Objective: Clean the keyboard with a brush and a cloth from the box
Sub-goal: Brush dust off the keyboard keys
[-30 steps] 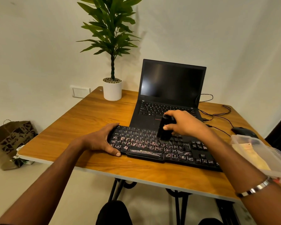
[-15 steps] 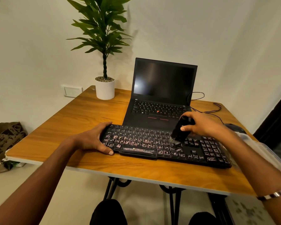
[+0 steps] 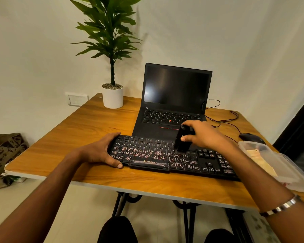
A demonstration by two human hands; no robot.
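- 2 hands on the job, each doing its own part: my left hand (image 3: pixel 102 151) wraps the left end of the keyboard (image 3: pixel 167 157), fingers over the far edge and thumb along the near edge, so the board will not slide on the table (image 3: pixel 88 127) under the strokes.
- My right hand (image 3: pixel 203 135) grips the brush (image 3: pixel 182 139) from above, thumb on its near face and fingers curled round the back. Held upright, bristles down, so the tips reach between the keys.
- Bristles touch the upper key rows right of centre, just left of the navigation block.
- Keyboard lies across the near part of the table, its far edge against the front of the open laptop (image 3: pixel 174 102). That keeps it within reach of both arms.
- Pale smears show on many keys to the left and along the bottom row; I judge brushing is unfinished.
- Clear plastic box (image 3: pixel 277 165) sits at my right, at the table's edge just beyond the keyboard's right end, handy for the cloth step. Something tan lies inside; I cannot tell if it is the cloth.
- Mouse (image 3: pixel 251 137) and its cable lie behind the box, apart from the brush.
- Risk, as I judge it: crumbs pushed onto the laptop's palm rest.
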